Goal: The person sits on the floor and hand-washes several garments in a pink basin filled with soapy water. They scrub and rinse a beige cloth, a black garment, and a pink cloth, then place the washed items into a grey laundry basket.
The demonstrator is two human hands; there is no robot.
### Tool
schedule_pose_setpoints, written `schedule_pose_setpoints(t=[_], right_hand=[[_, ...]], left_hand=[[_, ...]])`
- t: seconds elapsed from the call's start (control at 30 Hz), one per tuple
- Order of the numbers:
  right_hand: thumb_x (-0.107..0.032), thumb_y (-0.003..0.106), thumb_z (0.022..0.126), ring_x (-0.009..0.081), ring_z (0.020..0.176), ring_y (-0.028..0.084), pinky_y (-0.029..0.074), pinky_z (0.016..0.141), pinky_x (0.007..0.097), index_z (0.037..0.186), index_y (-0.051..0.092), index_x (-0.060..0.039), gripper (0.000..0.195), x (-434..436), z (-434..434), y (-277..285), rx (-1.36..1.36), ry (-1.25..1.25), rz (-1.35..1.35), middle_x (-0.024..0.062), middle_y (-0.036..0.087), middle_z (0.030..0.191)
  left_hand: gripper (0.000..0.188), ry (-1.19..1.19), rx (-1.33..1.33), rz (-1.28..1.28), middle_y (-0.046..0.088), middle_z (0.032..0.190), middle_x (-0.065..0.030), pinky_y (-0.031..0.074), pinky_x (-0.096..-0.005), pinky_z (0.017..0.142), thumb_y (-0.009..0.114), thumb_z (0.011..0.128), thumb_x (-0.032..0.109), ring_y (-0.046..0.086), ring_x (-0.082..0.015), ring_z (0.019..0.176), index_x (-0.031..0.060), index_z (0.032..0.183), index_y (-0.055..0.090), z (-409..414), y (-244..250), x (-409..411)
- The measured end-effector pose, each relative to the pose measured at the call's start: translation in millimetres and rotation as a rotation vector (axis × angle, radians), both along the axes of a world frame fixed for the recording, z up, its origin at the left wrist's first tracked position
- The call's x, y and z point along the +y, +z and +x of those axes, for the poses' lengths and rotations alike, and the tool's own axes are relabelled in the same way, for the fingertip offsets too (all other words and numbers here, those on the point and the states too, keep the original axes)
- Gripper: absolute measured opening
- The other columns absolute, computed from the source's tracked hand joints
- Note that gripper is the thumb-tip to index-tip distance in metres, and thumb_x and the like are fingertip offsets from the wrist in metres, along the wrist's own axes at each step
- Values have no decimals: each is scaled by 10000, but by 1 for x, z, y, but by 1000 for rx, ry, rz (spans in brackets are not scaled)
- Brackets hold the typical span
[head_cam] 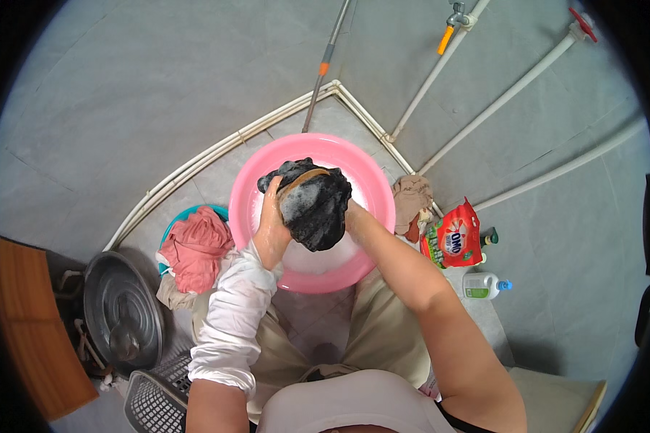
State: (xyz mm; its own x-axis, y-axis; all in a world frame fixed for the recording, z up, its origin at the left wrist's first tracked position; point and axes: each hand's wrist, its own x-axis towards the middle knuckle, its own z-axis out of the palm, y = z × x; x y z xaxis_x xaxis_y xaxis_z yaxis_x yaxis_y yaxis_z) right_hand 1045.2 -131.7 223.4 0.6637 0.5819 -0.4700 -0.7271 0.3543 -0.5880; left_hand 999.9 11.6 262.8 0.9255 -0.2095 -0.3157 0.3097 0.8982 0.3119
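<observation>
A bunched wet black garment point(320, 214) with white suds and a brown band is held up over a pink plastic basin point(376, 162). My left hand point(273, 224) grips its left side, the thumb lying up along the front near the band. Behind the cloth's right edge is my right hand point(353, 215), pressed against it with the fingers hidden. Below the bundle, foamy soapy water point(319, 258) shows in the basin. A white sleeve point(233, 319) is pushed up on my left forearm; my right arm is bare.
Left stand a teal basin point(168, 233) with pink clothing point(197, 246), a dark grey basin point(122, 308) and a grey plastic basket point(154, 403). At right are brownish cloths point(413, 195), a red OMO detergent bag point(455, 235) and a white bottle point(479, 285). Pipes point(222, 143) run along the walls.
</observation>
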Motion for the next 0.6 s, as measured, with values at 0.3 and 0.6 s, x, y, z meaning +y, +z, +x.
schedule_pose_setpoints(t=[0.3,0.6], right_hand=[[-288,521,902,202,858,628,521,738,311,1031,594,-78,258,-3,18,5,-45,-180,158,86,640,977],[-412,491,911,191,879,603,500,779,337,1066,573,-49,403,6,-6,30,-208,-169,9,96,623,965]], left_hand=[[373,-40,57,39,644,1052,-111,491,-395,862,482,882,343,617,-262,952,52,1076,613,-4,5,3],[391,-15,88,167,642,1067,-108,487,-393,870,504,876,358,617,-265,964,50,1095,607,-6,-16,8]])
